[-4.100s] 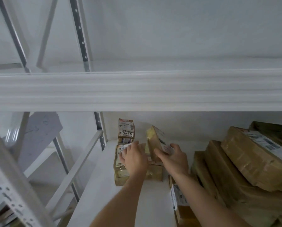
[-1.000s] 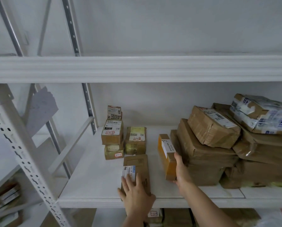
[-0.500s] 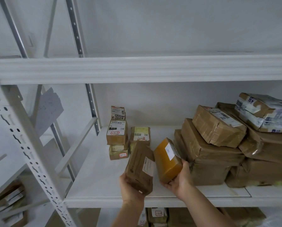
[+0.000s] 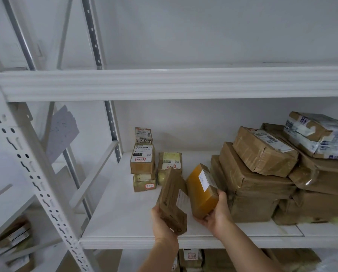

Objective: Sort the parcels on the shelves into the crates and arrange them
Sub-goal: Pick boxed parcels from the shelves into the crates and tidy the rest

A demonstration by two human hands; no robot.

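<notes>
Parcels are seen in both hands above the front of the white metal shelf (image 4: 125,218). A flat brown cardboard parcel (image 4: 172,201) with a white label on its side is gripped at its lower end by the left hand (image 4: 162,222), fingers curled behind it, and is held tilted, clear of the shelf board. Just to its right, an amber-yellow tape-wrapped block parcel (image 4: 200,193) bearing a small white label is cupped from beneath by the right hand (image 4: 217,214), whose fingers and thumb are wrapped round its lower corner; it too is tilted and lifted off the board. The two held parcels are close together, almost touching. Behind them, near the back left of the shelf, a small stack of brown boxes with white printed labels (image 4: 142,161) is stood, and a yellowish taped box (image 4: 169,163) is placed just beside it on the right. At the right of the shelf a large pile of brown tape-wrapped parcels (image 4: 252,187) is heaped, and a parcel wrapped in white and blue printed plastic (image 4: 319,138) is laid on top at the far right. A perforated white upright post (image 4: 36,183) is seen at the left, and further brown parcels (image 4: 191,258) are partly visible on the level below.
</notes>
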